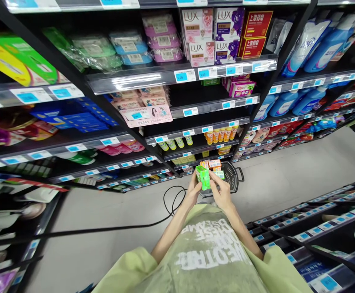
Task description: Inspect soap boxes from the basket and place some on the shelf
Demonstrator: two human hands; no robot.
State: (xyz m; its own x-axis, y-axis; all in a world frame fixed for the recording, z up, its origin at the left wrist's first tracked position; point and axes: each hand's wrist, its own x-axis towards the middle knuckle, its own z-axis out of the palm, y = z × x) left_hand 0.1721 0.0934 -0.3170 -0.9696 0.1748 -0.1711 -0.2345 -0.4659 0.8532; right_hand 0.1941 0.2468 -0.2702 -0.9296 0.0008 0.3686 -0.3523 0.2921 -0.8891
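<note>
Shirt (206, 248): pale green with white print, bottom centre of the frame, closest to the lens; both bare forearms run up from it toward the middle.
Left hand (192, 190): just left of centre, fingers curled shut around the left side of the green box (203, 178), thumb on its near face.
Right hand (223, 196): just right of centre, fingers bent closed against the right side of the same box; how much of it they grasp is hard to tell.
Green box: bright green, tilted, held between both hands at frame centre, above the near edge of the basket.
Basket (232, 179): dark mesh, on the floor just beyond the hands, handle to the right.
Orange boxes (211, 164): stacked in the basket, just above the green box in the picture.
Cable (173, 200): black, looped on the pale floor left of the hands, trailing to the left edge.
LUX boxes (197, 25): pink and purple, top centre shelf.
Blue bottles (326, 44): upper right shelves.
</note>
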